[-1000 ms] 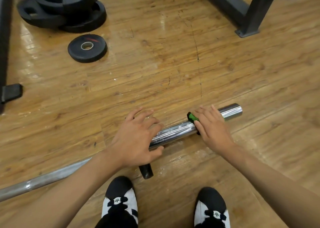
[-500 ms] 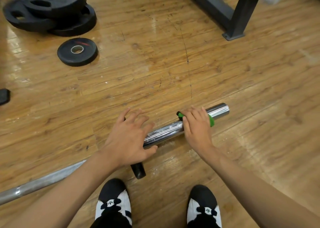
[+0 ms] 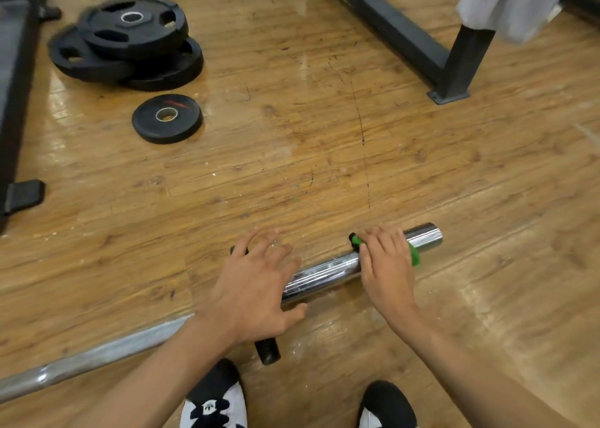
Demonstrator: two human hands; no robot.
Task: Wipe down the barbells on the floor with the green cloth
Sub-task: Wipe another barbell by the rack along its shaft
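The barbell [image 3: 319, 275] lies on the wooden floor [image 3: 292, 174], and both hands are on its chrome end. The right hand [image 3: 386, 265] lies over the sleeve with its fingers pressed together and curved round the metal. It holds the green cloth [image 3: 414, 254] against the sleeve, and the cloth shows as green edges on either side of the fingers. Just beyond this hand, the bare tip of the sleeve sticks out.

The left hand [image 3: 253, 288] rests flat with its fingers spread wide, just beside the right hand along the same sleeve. Under its palm sits a black collar [image 3: 268, 351], one edge of which shows below the wrist. The dull grey shaft [image 3: 97, 359] runs away past the left forearm.

Well ahead of the left hand, a small black plate [image 3: 167, 119] lies flat. Farther off is a stack of larger plates [image 3: 130, 37]. Well ahead of the right hand stands the foot of a dark steel frame [image 3: 454, 67], with a grey towel [image 3: 509, 2] hanging over it. A pair of black-and-white shoes [image 3: 214, 401] stands on the floor near the wrists, on the person's side of the bar.
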